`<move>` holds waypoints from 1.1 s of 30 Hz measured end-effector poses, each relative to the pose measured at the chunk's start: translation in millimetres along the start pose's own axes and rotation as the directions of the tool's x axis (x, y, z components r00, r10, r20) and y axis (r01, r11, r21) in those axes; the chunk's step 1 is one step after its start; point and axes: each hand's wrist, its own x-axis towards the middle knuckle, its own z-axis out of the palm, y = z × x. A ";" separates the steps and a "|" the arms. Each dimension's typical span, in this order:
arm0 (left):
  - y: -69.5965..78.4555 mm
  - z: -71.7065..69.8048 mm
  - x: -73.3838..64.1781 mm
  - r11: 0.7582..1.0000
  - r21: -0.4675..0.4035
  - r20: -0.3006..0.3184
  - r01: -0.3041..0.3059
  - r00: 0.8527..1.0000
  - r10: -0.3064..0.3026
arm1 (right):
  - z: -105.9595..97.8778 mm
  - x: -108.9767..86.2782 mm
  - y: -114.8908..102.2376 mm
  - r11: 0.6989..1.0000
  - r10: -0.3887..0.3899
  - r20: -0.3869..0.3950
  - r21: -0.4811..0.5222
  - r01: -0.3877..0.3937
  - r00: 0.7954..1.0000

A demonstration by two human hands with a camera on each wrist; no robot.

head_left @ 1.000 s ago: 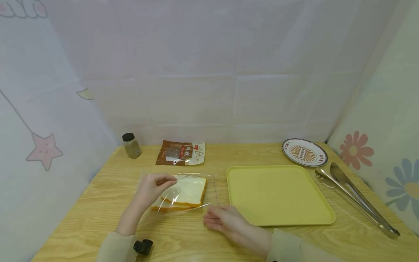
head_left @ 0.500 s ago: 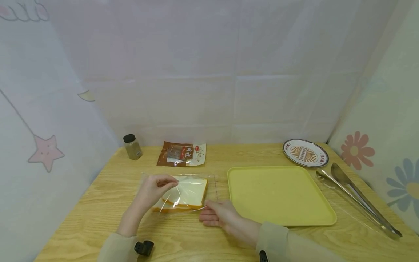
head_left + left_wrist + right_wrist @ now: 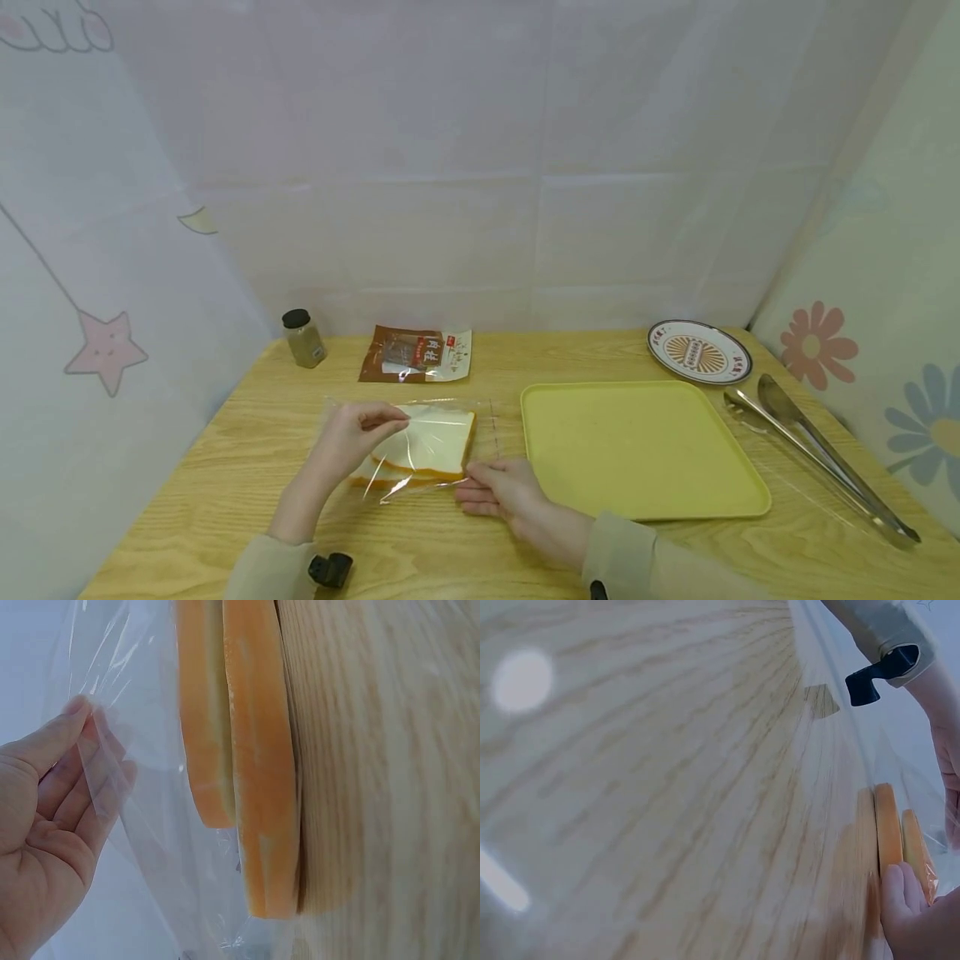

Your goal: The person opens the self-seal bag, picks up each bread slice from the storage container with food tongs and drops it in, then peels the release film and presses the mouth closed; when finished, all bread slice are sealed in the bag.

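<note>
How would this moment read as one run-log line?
bread slices: two, overlapping, beneath clear plastic | left hand: pinches plastic | right hand: at slices' near right corner | yellow tray: right of slices

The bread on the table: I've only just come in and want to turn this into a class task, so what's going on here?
A person is handling two overlapping bread slices with clear plastic around them. The left hand pinches the plastic above the bread. The right hand is at the near right corner; whether it grips there is hard to tell. The bread lies on the table, left of a yellow tray. A brown packet lies behind it.
</note>
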 end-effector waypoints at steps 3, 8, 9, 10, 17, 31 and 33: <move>-0.4 0.8 -0.1 1.000 0.008 0.001 0.001 1.000 -0.001 | 0.9 -0.9 2.3 0.999 -0.017 -0.026 0.029 0.018 1.000; 0.5 1.8 -0.8 1.000 0.015 0.001 0.008 1.000 -0.008 | 2.3 -0.7 6.7 0.996 -0.038 -0.048 0.079 0.042 0.998; 0.6 1.8 -1.0 1.000 0.020 -0.001 0.006 1.000 -0.006 | 2.5 -0.3 7.6 0.995 -0.040 -0.049 0.088 0.044 0.998; 0.8 1.8 -1.2 1.000 0.024 -0.003 0.008 1.000 -0.008 | 2.7 0.2 8.2 0.994 -0.042 -0.049 0.094 0.047 0.998; 8.8 -7.0 5.2 0.996 0.091 0.032 -0.016 0.999 0.013 | 2.5 3.4 8.9 0.990 -0.054 -0.055 0.124 0.061 0.997; 39.2 -7.8 94.0 0.920 0.347 0.404 -0.184 0.914 0.030 | 1.8 1.2 5.1 0.988 -0.062 -0.048 0.137 0.068 0.997; 34.6 3.4 101.9 0.914 0.360 0.464 -0.186 0.886 -0.003 | 1.5 1.4 5.3 0.988 -0.066 -0.037 0.140 0.070 0.997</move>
